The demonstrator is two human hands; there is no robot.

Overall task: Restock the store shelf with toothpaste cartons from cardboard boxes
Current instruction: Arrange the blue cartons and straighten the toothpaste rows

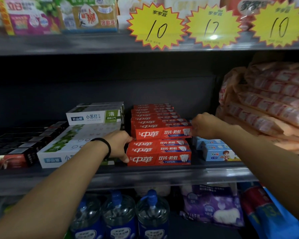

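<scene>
Squaring step: left hand (118, 145) presses open-fingered, right hand (203, 125) pinches the red toothpaste cartons (160, 133) near the shelf (162, 175) front edge; next likely needs another carton.

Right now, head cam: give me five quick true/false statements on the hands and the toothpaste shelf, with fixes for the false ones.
1. The left hand is at the left end of the red toothpaste cartons. True.
2. The right hand is lifting a blue carton. False: it is at the right end of the upper red cartons; the blue cartons lie below it.
3. White-and-green cartons lie left of the red stack. True.
4. The left wrist is bare. False: it wears a black band.
5. Water bottles stand on the shelf above. False: they are below.
</scene>
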